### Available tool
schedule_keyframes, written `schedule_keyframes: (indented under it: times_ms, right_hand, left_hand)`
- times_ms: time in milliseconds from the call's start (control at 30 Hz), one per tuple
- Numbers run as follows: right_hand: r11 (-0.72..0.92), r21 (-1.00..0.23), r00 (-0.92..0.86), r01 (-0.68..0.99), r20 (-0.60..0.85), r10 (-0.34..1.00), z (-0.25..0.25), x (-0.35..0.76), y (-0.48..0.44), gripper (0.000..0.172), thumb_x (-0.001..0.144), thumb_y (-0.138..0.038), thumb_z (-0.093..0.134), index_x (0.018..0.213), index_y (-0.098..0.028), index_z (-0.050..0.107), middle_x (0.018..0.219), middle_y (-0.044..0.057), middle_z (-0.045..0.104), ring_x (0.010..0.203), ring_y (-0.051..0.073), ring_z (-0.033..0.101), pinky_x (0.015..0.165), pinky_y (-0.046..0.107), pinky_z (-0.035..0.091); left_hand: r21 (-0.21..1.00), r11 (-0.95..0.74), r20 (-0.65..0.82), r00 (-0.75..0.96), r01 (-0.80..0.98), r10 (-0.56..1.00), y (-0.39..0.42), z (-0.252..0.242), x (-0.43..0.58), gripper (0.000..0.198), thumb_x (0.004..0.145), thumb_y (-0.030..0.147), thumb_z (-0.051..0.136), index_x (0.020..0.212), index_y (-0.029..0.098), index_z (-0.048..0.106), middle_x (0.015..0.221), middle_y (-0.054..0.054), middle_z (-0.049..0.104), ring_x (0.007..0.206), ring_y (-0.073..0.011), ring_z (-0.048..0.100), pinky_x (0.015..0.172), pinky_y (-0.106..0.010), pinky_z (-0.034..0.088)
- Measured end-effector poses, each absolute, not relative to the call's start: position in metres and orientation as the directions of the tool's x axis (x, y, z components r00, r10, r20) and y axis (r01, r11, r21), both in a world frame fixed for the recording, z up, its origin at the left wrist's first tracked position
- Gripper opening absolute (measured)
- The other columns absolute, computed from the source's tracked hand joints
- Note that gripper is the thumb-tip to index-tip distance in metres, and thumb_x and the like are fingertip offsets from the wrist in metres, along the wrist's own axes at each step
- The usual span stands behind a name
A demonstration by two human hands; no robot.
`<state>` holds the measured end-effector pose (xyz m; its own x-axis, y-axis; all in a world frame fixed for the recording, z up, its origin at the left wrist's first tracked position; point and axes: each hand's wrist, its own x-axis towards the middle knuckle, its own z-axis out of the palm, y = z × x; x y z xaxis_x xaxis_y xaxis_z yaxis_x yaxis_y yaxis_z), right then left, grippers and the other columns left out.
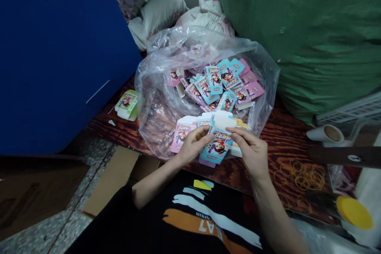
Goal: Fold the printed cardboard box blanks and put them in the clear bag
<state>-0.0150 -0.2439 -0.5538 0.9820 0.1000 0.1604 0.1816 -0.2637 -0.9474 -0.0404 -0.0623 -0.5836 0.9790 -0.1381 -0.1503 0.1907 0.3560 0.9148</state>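
Got my left hand (193, 145) and right hand (248, 151) up with the fingers (236, 133) pinching a flat blue printed carton (216, 147) right over the near edge of a clear plastic bag (178, 43), though they hide part of its print.

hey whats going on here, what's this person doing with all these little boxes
A person is holding a small blue printed cardboard box with both hands, the left hand and right hand on either side of it. In front of them, an open clear plastic bag is heaped with flat pink and blue printed cartons. The bag sits on a wood-grain table, with rubber bands on the right and a green-edged carton on the left.
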Motion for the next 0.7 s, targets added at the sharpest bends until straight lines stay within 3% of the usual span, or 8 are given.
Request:
schedule_keyframes:
  times_ms: [100, 167, 333, 400, 533, 600, 700]
  right_hand:
    - [-0.258, -0.954, 0.988, 0.155, 0.146, 0.054, -0.558, -0.015, -0.243, 0.015, 0.086, -0.032, 0.070, 0.095, -0.026, 0.082, 0.100, 0.004, 0.080, 0.097, 0.023, 0.073, 0.091, 0.038, 0.057]
    - [-0.202, -0.970, 0.990, 0.136, 0.137, 0.009, -0.561, -0.016, -0.241, 0.018, 0.084, -0.032, 0.073, 0.100, -0.025, 0.079, 0.102, 0.004, 0.078, 0.097, 0.022, 0.073, 0.089, 0.036, 0.058]
    - [-0.145, -0.981, 0.991, 0.130, 0.134, -0.022, -0.561, -0.015, -0.241, 0.017, 0.080, -0.032, 0.077, 0.093, -0.024, 0.072, 0.089, 0.002, 0.074, 0.083, 0.018, 0.070, 0.075, 0.028, 0.057]
    - [-0.207, -0.968, 0.989, 0.146, 0.137, 0.055, -0.558, -0.013, -0.244, 0.012, 0.081, -0.033, 0.075, 0.086, -0.022, 0.072, 0.082, 0.002, 0.072, 0.075, 0.016, 0.066, 0.068, 0.026, 0.053]
    - [-0.245, -0.957, 0.975, 0.157, 0.110, 0.194, -0.551, -0.010, -0.247, 0.017, 0.083, -0.033, 0.072, 0.073, -0.021, 0.067, 0.071, 0.000, 0.063, 0.065, 0.013, 0.057, 0.061, 0.024, 0.046]
    - [-0.188, -0.975, 0.980, 0.115, 0.081, 0.179, -0.548, -0.008, -0.246, 0.013, 0.084, -0.034, 0.072, 0.089, -0.023, 0.070, 0.079, 0.000, 0.066, 0.070, 0.014, 0.059, 0.064, 0.024, 0.048]
    - [-0.141, -0.988, 0.979, 0.058, 0.029, 0.204, -0.545, -0.004, -0.245, 0.041, 0.085, -0.039, 0.072, 0.124, -0.027, 0.064, 0.099, 0.002, 0.072, 0.083, 0.017, 0.065, 0.074, 0.028, 0.053]
  left_hand:
    - [0.950, 0.306, -0.051, 0.998, 0.057, -0.028, -0.062, -0.587, -0.046, 0.059, 0.083, 0.049, 0.077, 0.130, 0.018, 0.060, 0.105, -0.008, 0.074, 0.090, -0.0189, 0.072, 0.081, -0.028, 0.058]
    - [0.980, 0.188, 0.062, 0.998, -0.063, 0.010, -0.060, -0.588, -0.049, 0.060, 0.091, 0.042, 0.070, 0.143, 0.021, 0.051, 0.114, -0.010, 0.073, 0.090, -0.0177, 0.073, 0.081, -0.028, 0.059]
    - [0.903, -0.150, 0.403, 0.915, -0.402, -0.024, -0.051, -0.588, -0.049, 0.035, 0.098, 0.030, 0.060, 0.132, 0.021, 0.062, 0.124, -0.012, 0.071, 0.102, -0.0201, 0.070, 0.092, -0.034, 0.056]
    - [0.917, -0.141, 0.364, 0.928, -0.372, -0.082, -0.046, -0.586, -0.047, 0.031, 0.098, 0.028, 0.060, 0.128, 0.020, 0.063, 0.116, -0.010, 0.073, 0.094, -0.0184, 0.069, 0.086, -0.032, 0.056]
    - [0.998, 0.034, 0.067, 0.963, -0.060, -0.262, -0.036, -0.577, -0.044, 0.031, 0.094, 0.032, 0.065, 0.121, 0.018, 0.061, 0.104, -0.006, 0.069, 0.076, -0.0130, 0.063, 0.069, -0.025, 0.051]
    - [0.995, 0.088, -0.028, 0.956, 0.056, -0.291, -0.035, -0.571, -0.043, 0.032, 0.090, 0.033, 0.068, 0.117, 0.018, 0.059, 0.107, -0.006, 0.065, 0.078, -0.0125, 0.062, 0.069, -0.024, 0.049]
    - [0.978, 0.147, -0.103, 0.960, 0.145, -0.262, -0.037, -0.564, -0.043, 0.037, 0.089, 0.032, 0.069, 0.118, 0.021, 0.051, 0.101, -0.003, 0.062, 0.076, -0.0116, 0.062, 0.068, -0.023, 0.047]
